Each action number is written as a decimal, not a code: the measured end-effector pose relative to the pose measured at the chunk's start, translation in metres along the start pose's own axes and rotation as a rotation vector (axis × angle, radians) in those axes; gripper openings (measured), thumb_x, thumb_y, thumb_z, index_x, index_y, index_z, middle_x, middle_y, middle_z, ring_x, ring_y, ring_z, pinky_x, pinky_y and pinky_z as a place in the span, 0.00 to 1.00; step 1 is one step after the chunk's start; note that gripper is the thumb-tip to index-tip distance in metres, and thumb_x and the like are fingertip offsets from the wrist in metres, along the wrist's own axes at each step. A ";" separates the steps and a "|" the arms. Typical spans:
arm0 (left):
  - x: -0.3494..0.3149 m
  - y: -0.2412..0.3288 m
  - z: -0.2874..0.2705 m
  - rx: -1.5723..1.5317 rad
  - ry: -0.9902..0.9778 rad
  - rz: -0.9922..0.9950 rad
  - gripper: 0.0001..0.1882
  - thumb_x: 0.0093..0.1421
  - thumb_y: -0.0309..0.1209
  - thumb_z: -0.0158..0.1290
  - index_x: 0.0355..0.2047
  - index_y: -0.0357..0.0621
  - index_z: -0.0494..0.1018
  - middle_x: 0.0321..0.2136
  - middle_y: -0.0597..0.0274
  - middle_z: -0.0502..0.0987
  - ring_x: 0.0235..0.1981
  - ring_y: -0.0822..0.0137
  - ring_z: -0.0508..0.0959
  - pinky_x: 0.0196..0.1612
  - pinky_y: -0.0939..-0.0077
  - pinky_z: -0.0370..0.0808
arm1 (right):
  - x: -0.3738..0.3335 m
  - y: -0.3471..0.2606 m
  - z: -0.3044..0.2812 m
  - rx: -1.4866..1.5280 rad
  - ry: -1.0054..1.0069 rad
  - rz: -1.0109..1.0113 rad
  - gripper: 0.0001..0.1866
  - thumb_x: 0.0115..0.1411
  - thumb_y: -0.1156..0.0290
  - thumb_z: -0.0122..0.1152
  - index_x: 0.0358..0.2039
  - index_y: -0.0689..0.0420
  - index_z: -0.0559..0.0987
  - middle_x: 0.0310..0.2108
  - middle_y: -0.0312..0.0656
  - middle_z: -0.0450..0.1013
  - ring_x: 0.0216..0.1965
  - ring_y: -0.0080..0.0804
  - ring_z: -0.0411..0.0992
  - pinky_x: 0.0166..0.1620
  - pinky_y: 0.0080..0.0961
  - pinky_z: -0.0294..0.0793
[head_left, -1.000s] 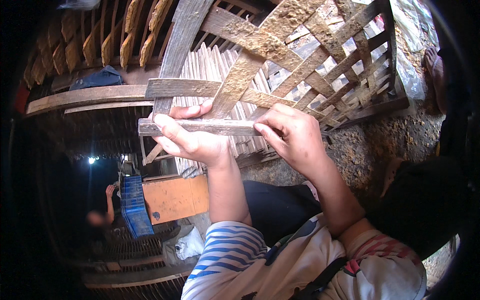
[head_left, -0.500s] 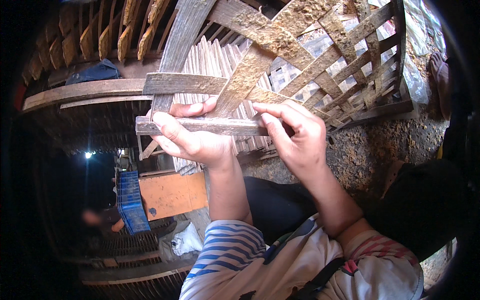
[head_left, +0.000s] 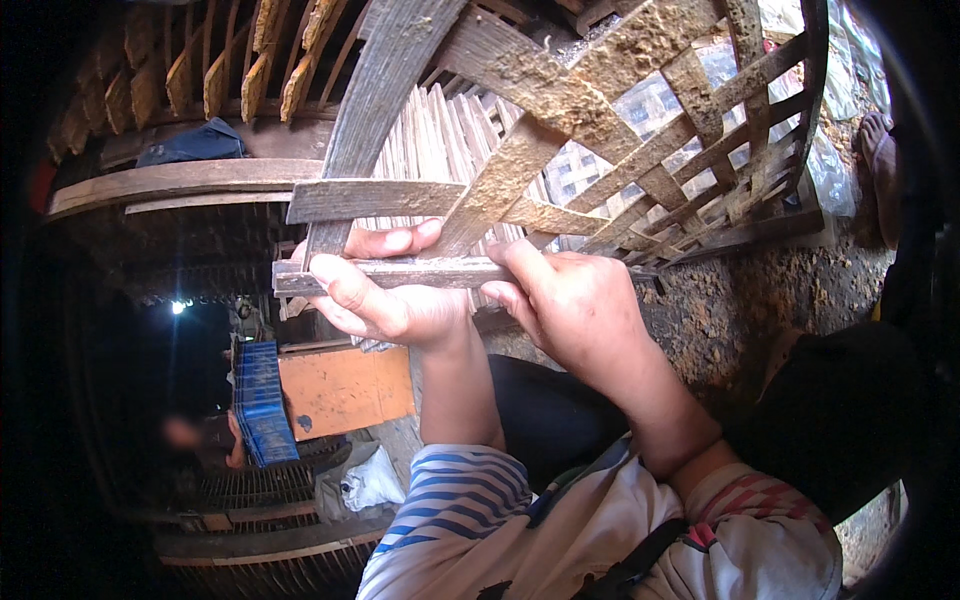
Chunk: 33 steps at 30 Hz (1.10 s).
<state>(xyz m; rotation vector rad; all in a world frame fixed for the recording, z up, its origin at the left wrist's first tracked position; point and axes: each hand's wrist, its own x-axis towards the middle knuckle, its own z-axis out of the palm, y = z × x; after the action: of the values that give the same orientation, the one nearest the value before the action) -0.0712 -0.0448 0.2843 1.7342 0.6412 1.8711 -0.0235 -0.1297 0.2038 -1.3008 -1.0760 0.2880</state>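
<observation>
A woven lattice panel (head_left: 540, 160) of flat wooden or bamboo strips, crusted with brown dirt, stands in front of me with a thin wooden edge bar (head_left: 420, 274) along its near side. My left hand (head_left: 405, 308) is wrapped around the bar's left end, thumb on the near face and fingertips behind it. Over the middle of the same bar, my right hand (head_left: 590, 305) is closed, thumb and index finger pinching it; its other fingers are curled out of sight. Strip ends meet the bar between the two hands.
Behind the panel lies a stack of pale slats (head_left: 415, 140). Slatted racks (head_left: 215, 75) and a long wooden rail (head_left: 190, 182) fill the left. Lower left are a blue crate (head_left: 262, 400), an orange board (head_left: 345, 390) and another person's arm (head_left: 236, 440). A person's foot (head_left: 877, 165) is at right.
My right hand has slid left along the edge bar and turned over it, knuckles up. The panel's near edge has come slightly lower. My left hand keeps its hold.
</observation>
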 end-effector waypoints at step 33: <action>0.004 0.001 0.007 -0.031 -0.028 0.017 0.24 0.71 0.49 0.40 0.47 0.38 0.67 0.44 0.42 0.75 0.50 0.52 0.77 0.52 0.52 0.77 | 0.025 -0.031 -0.001 0.245 0.232 0.218 0.11 0.53 0.64 0.73 0.26 0.56 0.81 0.17 0.42 0.74 0.18 0.39 0.75 0.23 0.29 0.72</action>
<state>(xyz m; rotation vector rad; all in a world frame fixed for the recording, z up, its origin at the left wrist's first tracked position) -0.0646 -0.0434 0.2886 1.7487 0.5858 1.8548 -0.0212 -0.1218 0.2427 -1.1969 -0.6808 0.4081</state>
